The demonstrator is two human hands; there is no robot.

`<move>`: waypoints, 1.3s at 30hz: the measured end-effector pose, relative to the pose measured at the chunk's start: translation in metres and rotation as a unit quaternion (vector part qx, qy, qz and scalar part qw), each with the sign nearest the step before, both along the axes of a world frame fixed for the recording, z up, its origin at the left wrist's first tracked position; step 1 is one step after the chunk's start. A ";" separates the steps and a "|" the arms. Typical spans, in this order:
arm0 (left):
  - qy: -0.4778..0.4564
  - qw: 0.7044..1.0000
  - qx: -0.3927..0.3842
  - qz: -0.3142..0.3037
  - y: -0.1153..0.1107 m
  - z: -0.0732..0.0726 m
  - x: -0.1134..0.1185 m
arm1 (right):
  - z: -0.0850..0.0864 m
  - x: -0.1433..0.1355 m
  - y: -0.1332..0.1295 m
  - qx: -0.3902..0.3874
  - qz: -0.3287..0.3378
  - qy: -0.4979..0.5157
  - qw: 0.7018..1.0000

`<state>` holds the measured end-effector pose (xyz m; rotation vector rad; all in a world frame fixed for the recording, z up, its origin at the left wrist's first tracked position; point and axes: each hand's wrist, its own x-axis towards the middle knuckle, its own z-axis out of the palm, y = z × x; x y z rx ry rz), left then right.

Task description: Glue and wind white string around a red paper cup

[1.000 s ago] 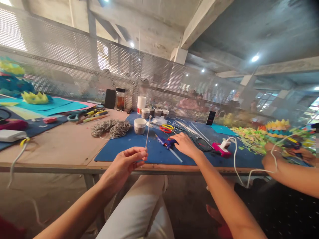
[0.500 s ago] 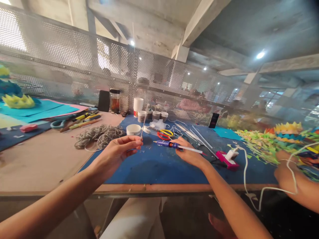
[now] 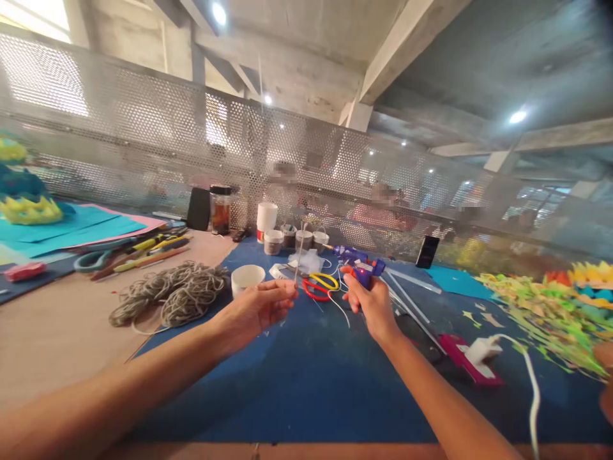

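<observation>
My left hand (image 3: 271,305) pinches the lower end of a thin pale stick (image 3: 299,255), which stands nearly upright above the blue mat. My right hand (image 3: 373,300) is wrapped around the handle of a blue glue gun (image 3: 357,255). Its nozzle points left, and a clear glue stick (image 3: 414,280) sticks out of its back. Between the hands, scissors (image 3: 322,286) with red and yellow handles lie on the mat. A white paper cup (image 3: 248,279) stands just behind my left hand.
Grey-brown cord (image 3: 170,294) lies heaped at the left, near several tools (image 3: 143,251). Small cups (image 3: 303,239) and a jar (image 3: 220,211) line the mesh barrier. At the right are a pink power strip (image 3: 472,361), a phone (image 3: 427,252), paper scraps (image 3: 527,306) and part of another person's arm (image 3: 606,377).
My right hand has raised the glue gun from low over the mat. My left hand has shifted right with the stick. The view has tilted, showing more of the mat's front.
</observation>
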<state>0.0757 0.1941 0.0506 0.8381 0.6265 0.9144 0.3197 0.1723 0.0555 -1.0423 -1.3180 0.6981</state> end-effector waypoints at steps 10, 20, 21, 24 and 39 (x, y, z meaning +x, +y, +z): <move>0.014 1.000 0.010 0.026 0.008 -0.008 -0.010 | -0.022 -0.010 -0.018 0.011 -0.029 -0.166 0.986; 0.025 0.998 0.035 0.037 0.002 -0.005 -0.005 | -0.035 -0.010 -0.023 0.102 -0.026 -0.330 0.938; 0.028 0.998 0.033 0.037 0.001 -0.005 -0.005 | -0.035 -0.010 -0.023 0.105 -0.027 -0.331 0.937; 0.031 0.998 0.036 0.034 0.001 -0.005 -0.005 | -0.034 -0.011 -0.023 0.099 -0.022 -0.333 0.937; 0.033 0.998 0.048 0.031 0.001 -0.006 -0.005 | -0.031 -0.013 -0.024 0.085 -0.009 -0.341 0.936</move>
